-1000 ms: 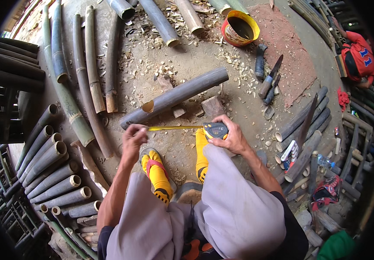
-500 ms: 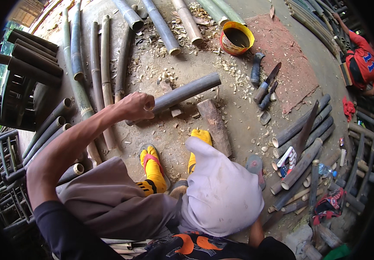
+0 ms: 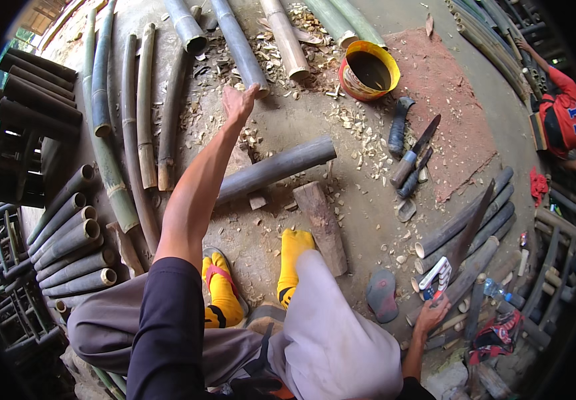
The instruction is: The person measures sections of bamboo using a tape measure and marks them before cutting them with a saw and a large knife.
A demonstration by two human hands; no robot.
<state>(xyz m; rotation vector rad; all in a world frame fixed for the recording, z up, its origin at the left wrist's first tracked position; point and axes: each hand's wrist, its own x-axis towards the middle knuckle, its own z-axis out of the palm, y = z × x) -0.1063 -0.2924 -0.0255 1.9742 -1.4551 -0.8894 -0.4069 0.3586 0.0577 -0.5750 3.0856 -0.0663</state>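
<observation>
My left arm reaches far forward, with my left hand closed at the near end of a grey-blue bamboo pole. At the right, my right hand is at the lower end of the white handle of a handsaw; its fingers are partly bent but not wrapped round the handle. The dark saw blade points away over several bamboo lengths. In front of my feet a short grey bamboo length rests tilted across a wooden block, untouched by either hand.
A rough log lies near my yellow-socked foot. Large knives, one with its blade bare, lie by a yellow-and-red bucket of dark liquid. Bamboo poles are spread at left and far side. A loose sandal and a person in red are at right.
My left hand has left the short bamboo length and moved forward to the grey-blue pole. My right hand has come out from beside my knee to the saw handle. The view has shifted.
</observation>
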